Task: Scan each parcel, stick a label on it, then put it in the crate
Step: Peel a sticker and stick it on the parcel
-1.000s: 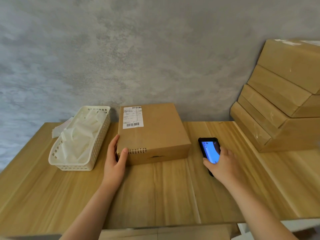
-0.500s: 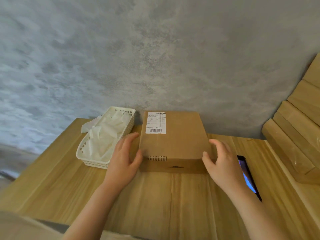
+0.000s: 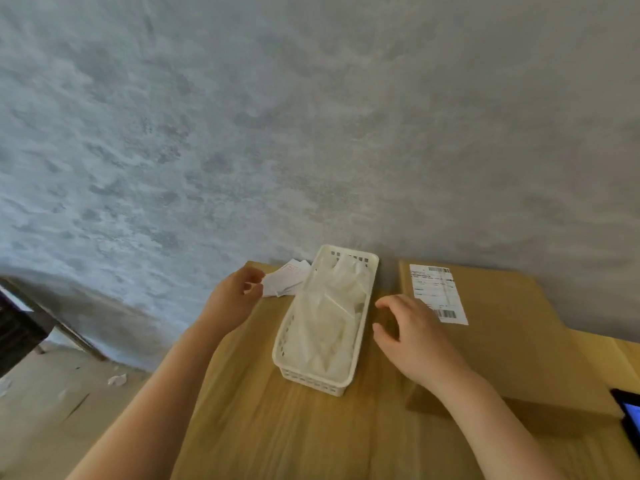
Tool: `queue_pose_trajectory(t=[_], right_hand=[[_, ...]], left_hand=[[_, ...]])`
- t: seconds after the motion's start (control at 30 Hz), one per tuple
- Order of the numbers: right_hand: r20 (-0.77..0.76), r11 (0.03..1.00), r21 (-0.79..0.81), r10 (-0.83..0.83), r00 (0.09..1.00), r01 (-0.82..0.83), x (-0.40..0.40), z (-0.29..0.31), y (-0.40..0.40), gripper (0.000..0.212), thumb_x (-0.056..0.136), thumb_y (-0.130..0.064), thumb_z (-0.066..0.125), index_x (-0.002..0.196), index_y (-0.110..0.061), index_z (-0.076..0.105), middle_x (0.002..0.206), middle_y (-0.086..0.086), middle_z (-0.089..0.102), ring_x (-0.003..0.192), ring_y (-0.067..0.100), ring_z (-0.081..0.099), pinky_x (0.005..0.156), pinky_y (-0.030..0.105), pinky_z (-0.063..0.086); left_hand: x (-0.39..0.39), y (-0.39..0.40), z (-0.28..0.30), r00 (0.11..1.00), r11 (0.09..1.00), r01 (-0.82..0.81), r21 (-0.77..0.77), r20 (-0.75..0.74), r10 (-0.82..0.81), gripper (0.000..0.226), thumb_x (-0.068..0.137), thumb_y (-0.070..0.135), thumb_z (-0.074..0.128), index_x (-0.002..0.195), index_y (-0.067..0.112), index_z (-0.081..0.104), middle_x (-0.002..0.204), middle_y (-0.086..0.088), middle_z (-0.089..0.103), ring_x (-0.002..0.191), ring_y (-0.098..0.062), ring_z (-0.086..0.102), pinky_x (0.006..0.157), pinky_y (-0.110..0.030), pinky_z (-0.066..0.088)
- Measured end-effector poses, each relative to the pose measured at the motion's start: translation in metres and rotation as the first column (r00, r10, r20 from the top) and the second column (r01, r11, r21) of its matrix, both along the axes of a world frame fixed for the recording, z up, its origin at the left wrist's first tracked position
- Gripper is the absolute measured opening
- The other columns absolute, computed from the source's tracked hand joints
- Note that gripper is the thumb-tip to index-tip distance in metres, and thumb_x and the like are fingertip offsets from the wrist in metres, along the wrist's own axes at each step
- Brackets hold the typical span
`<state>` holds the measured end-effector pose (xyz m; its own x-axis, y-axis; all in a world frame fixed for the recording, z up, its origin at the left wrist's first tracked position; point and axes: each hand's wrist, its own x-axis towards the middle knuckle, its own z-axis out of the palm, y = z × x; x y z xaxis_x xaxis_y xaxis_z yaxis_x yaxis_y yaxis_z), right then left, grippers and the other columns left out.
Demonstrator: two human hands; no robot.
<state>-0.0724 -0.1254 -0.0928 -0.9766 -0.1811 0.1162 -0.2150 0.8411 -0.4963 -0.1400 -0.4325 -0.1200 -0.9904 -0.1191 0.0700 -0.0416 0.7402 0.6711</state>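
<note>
Head view: left hand pinches labels at basket's 10 o'clock, could grab several; right hand loose, empty.

A makeshift packing station, more spare room than warehouse. A wooden table stands against a mottled grey plaster wall. On the table sit a cardboard parcel bearing a barcoded shipping label and, left of it, a white plastic basket (holding crumpled clear bags).

Both hands off the parcel, left hand reaching the loose labels, right hand hovering.
</note>
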Motion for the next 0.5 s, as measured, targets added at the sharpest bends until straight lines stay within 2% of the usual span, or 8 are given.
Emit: queue_pose_trajectory(t=[0.13, 0.23, 0.27, 0.33, 0.4, 0.5], right_hand=[[0.009, 0.996, 0.049, -0.070, 0.998, 0.069, -0.007, -0.016, -0.007, 0.038, 0.097, -0.042, 0.052, 0.133, -0.031, 0.049, 0.132, -0.016, 0.048, 0.127, 0.008, 0.041, 0.108, 0.028, 0.037], [0.003, 0.994, 0.051, -0.092, 0.996, 0.092, -0.008, -0.023, -0.005, 0.037, 0.095, -0.044, 0.053, 0.130, -0.035, 0.052, 0.130, -0.020, 0.050, 0.127, 0.006, 0.043, 0.109, 0.030, 0.038], [-0.004, 0.994, 0.044, -0.101, 0.995, 0.101, -0.009, -0.023, -0.005, 0.036, 0.094, -0.045, 0.054, 0.129, -0.035, 0.052, 0.129, -0.021, 0.050, 0.126, 0.005, 0.043, 0.108, 0.029, 0.038], [-0.006, 0.992, 0.055, -0.109, 0.994, 0.109, -0.009, -0.024, -0.005, 0.036, 0.094, -0.046, 0.053, 0.128, -0.036, 0.052, 0.128, -0.023, 0.049, 0.125, 0.004, 0.042, 0.107, 0.027, 0.037], [-0.006, 0.991, 0.079, -0.109, 0.994, 0.109, -0.009, -0.026, -0.006, 0.035, 0.094, -0.046, 0.053, 0.128, -0.036, 0.052, 0.126, -0.024, 0.048, 0.124, 0.003, 0.042, 0.107, 0.026, 0.036], [-0.006, 0.989, 0.095, -0.115, 0.993, 0.115, -0.009, -0.026, -0.007, 0.035, 0.094, -0.046, 0.053, 0.128, -0.036, 0.053, 0.123, -0.025, 0.049, 0.123, 0.004, 0.043, 0.107, 0.026, 0.036]], left_hand=[[-0.043, -0.007, -0.029, 0.995, 0.998, 0.061, -0.012, 0.075, -0.060, 0.036, 0.097, 0.033, 0.057, 0.130, 0.020, 0.056, 0.130, -0.003, 0.061, 0.105, -0.017, 0.056, 0.085, -0.030, 0.044], [-0.071, -0.001, -0.039, 0.993, 0.978, 0.066, -0.196, 0.112, -0.045, 0.054, 0.093, 0.048, 0.057, 0.139, 0.020, 0.050, 0.140, -0.005, 0.052, 0.125, -0.027, 0.049, 0.099, -0.040, 0.044], [-0.078, 0.000, -0.042, 0.991, 0.968, 0.061, -0.245, 0.127, -0.030, 0.057, 0.091, 0.051, 0.057, 0.139, 0.020, 0.050, 0.140, -0.005, 0.052, 0.127, -0.028, 0.047, 0.100, -0.042, 0.045], [-0.088, 0.000, -0.047, 0.990, 0.963, 0.046, -0.264, 0.143, -0.008, 0.058, 0.089, 0.051, 0.059, 0.137, 0.020, 0.051, 0.134, -0.005, 0.055, 0.122, -0.027, 0.050, 0.096, -0.042, 0.048], [-0.094, -0.003, -0.052, 0.988, 0.977, 0.021, -0.212, 0.156, 0.012, 0.055, 0.086, 0.046, 0.064, 0.133, 0.020, 0.053, 0.127, -0.004, 0.058, 0.115, -0.025, 0.055, 0.091, -0.040, 0.051], [-0.099, -0.008, -0.053, 0.989, 0.996, -0.023, -0.083, 0.147, 0.035, 0.033, 0.087, 0.034, 0.063, 0.116, 0.021, 0.056, 0.106, 0.002, 0.062, 0.092, -0.019, 0.060, 0.076, -0.037, 0.054]])
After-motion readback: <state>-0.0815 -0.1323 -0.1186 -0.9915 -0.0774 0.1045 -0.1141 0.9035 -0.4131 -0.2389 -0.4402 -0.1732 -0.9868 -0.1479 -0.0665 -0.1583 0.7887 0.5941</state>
